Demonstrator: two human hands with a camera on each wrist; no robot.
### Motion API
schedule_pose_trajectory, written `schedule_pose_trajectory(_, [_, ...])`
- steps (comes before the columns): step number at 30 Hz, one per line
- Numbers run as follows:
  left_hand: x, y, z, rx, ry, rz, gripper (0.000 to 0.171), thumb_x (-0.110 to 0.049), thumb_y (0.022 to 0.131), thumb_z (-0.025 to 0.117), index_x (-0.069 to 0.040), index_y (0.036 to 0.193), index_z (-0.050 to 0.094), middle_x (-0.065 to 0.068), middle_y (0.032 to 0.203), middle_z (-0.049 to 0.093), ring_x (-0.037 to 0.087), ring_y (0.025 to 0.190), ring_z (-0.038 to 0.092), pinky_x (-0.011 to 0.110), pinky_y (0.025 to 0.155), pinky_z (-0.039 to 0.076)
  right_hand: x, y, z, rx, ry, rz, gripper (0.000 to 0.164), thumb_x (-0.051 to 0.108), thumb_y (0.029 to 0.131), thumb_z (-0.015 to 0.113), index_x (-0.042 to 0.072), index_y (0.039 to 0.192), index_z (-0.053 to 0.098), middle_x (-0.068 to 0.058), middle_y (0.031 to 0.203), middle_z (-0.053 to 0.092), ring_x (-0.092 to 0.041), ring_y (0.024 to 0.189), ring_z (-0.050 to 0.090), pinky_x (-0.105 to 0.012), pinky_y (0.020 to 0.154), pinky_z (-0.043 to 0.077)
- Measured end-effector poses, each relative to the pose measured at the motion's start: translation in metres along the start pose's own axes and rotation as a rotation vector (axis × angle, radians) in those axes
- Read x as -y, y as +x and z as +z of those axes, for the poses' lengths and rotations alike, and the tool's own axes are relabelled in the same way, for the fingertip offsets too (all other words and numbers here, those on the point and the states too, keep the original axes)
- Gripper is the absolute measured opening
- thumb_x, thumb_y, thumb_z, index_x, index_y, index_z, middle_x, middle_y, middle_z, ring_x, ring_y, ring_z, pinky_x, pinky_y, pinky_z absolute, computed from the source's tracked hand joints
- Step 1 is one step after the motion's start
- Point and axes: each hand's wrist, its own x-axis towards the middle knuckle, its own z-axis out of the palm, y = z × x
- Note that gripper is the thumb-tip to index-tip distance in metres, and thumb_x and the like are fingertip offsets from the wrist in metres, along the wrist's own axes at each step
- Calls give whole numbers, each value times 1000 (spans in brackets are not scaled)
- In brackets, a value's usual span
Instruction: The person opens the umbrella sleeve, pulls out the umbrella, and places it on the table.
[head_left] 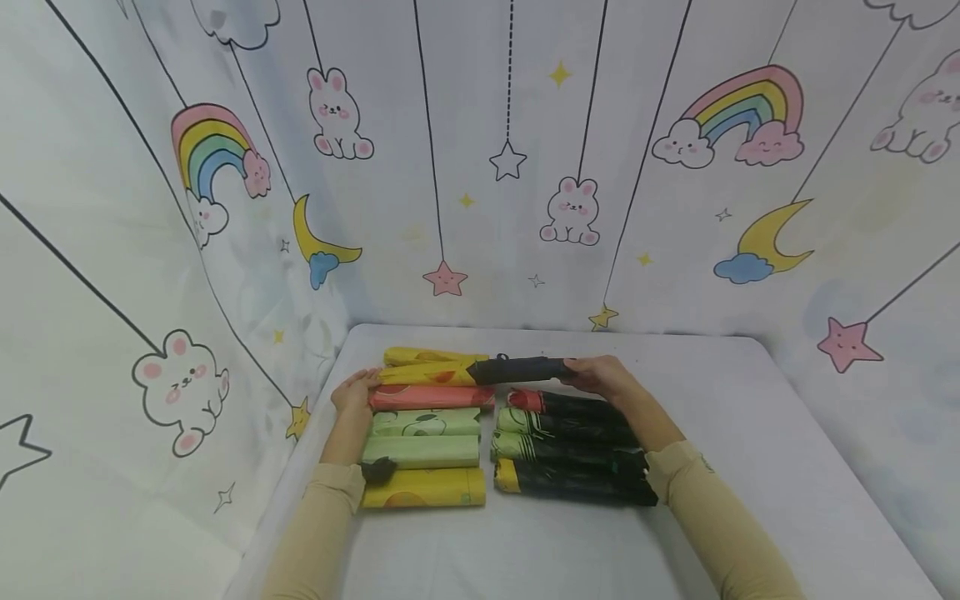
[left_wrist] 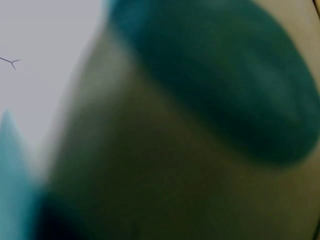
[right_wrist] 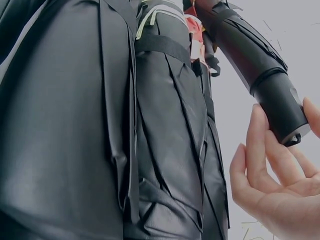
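Observation:
My right hand (head_left: pixel 600 377) pinches the black handle (right_wrist: pixel 280 107) of a folded umbrella (head_left: pixel 521 369), thumb on one side and fingers on the other. A small loop shows at the handle's end in the right wrist view. To the left, the black part meets a yellow patterned stretch (head_left: pixel 427 373); I cannot tell whether both are one umbrella. At that yellow end, my left hand (head_left: pixel 352 392) grips with its fingertips. Just below lies a red rolled umbrella (head_left: pixel 431 397). Only blurred shapes fill the left wrist view, with the left hand hidden there.
Nearer me on the left lie green rolls (head_left: pixel 420 452) and a yellow roll (head_left: pixel 423 488). To the right is a row of black folded umbrellas (head_left: pixel 577 482) with coloured ends. Another yellow roll (head_left: pixel 431 356) lies at the back of the white table (head_left: pixel 570 550), before a patterned curtain (head_left: pixel 480 208).

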Motion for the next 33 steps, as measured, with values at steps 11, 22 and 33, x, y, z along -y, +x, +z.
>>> schedule_pose_trajectory(11, [2, 1, 0, 9, -5, 1, 62, 26, 89, 55, 13, 149, 44, 31, 148, 53, 33, 135, 57, 26, 99, 57, 0, -6, -8, -2, 36, -1, 56, 17, 98, 76, -17, 136, 56, -13, 104, 79, -28, 104, 76, -55, 116, 42])
schedule_pose_trajectory(22, [2, 0, 3, 7, 17, 6, 63, 26, 89, 56, 13, 150, 43, 31, 149, 51, 33, 137, 56, 26, 100, 56, -4, -12, -22, 5, -4, -9, 61, 24, 99, 74, -16, 140, 53, -15, 118, 76, -28, 113, 73, -55, 120, 37])
schedule_pose_trajectory(33, [1, -1, 3, -6, 5, 6, 63, 27, 89, 56, 14, 149, 43, 32, 148, 51, 34, 135, 57, 27, 102, 55, -7, -18, -34, -25, -9, 9, 53, 25, 98, 75, -11, 134, 61, -10, 112, 78, -26, 111, 74, -52, 118, 41])
